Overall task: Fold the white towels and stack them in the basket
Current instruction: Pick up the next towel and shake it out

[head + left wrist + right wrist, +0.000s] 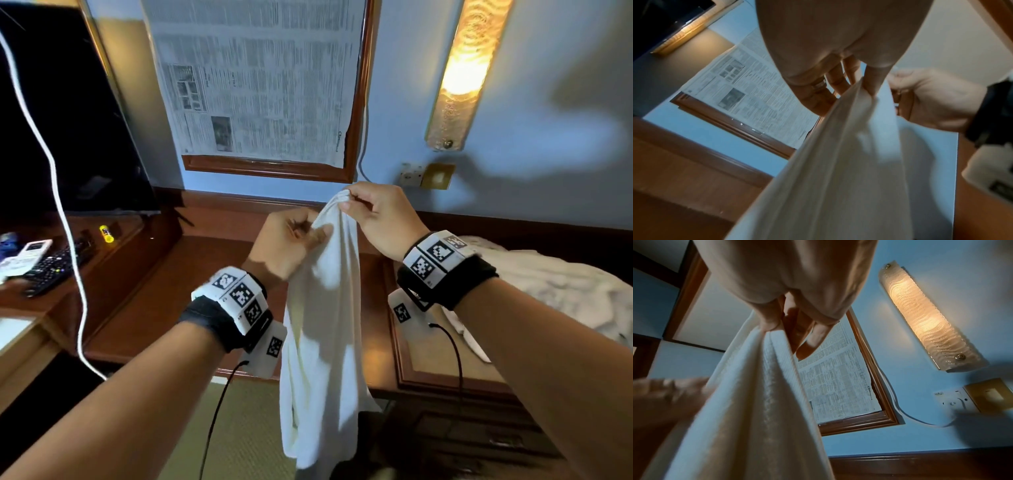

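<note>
While both hands pinch its top edge, right hand (pixel 378 219) above left hand (pixel 287 243), the white towel (pixel 322 335) hangs over the wooden desk (pixel 164 291) (remotes (pixel 37 263) at left, crumpled towels (pixel 561 291) at right).

White towel (pixel 322 308): soft matt ribbed cloth; desk (pixel 164 291): glossy dark wood; wall lamp (pixel 462 72): rippled textured glass.

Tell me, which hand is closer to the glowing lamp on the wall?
Right. The right hand pinches the top of the white towel just below and left of the wall lamp. The left hand grips the towel lower and further left.
</note>
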A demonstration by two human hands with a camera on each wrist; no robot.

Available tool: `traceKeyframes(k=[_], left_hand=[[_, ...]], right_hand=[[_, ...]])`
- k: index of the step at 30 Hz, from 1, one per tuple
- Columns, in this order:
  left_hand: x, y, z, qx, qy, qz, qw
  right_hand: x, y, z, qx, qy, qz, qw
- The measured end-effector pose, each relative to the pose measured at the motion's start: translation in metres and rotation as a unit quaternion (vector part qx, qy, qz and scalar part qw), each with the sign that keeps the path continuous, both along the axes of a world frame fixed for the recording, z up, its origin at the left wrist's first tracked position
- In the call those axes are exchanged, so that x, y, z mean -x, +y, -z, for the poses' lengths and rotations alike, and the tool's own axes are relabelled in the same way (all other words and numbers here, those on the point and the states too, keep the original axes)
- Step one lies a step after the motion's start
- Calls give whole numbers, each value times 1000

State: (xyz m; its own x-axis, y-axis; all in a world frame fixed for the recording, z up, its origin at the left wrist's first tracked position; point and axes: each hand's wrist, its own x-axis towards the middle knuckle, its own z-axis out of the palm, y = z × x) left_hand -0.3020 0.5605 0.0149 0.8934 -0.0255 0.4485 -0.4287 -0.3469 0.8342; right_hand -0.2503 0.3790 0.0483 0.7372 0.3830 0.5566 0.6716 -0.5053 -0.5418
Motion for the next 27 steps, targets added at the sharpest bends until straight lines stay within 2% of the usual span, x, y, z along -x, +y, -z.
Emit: traceKeyframes(k=[5,9,13,15,18,20,21,24,26,27], left_hand=[[13,-7,46,15,19,-41,999],[16,1,87,-83,53,-99,990],[19,9,122,-160,215,-103,958],[18,17,123,-147,239,-112,953],[11,27,102,-130,205,-117,963],[5,32,81,-141,177,-110,968],[3,33,68,-156,161,-108,969],[-4,32,34,-202,122,-80,968],[-4,29,15,-217,88,-61,970],[-3,29,9,-217,66,-56,972]], right_hand=[[0,-5,-13,-19,-30,8,999],[-1,-4,-25,-95,-40,4,995],[-9,-5,-30,-163,13,11,986],[-10,-7,-27,-160,40,14,986],[-5,-9,-19,-85,65,38,994],[5,-6,-15,-10,89,0,996],[10,-2,-12,55,90,-35,994],[24,19,13,268,114,-99,951],[31,33,38,287,138,-68,946],[33,39,47,249,120,-49,960]])
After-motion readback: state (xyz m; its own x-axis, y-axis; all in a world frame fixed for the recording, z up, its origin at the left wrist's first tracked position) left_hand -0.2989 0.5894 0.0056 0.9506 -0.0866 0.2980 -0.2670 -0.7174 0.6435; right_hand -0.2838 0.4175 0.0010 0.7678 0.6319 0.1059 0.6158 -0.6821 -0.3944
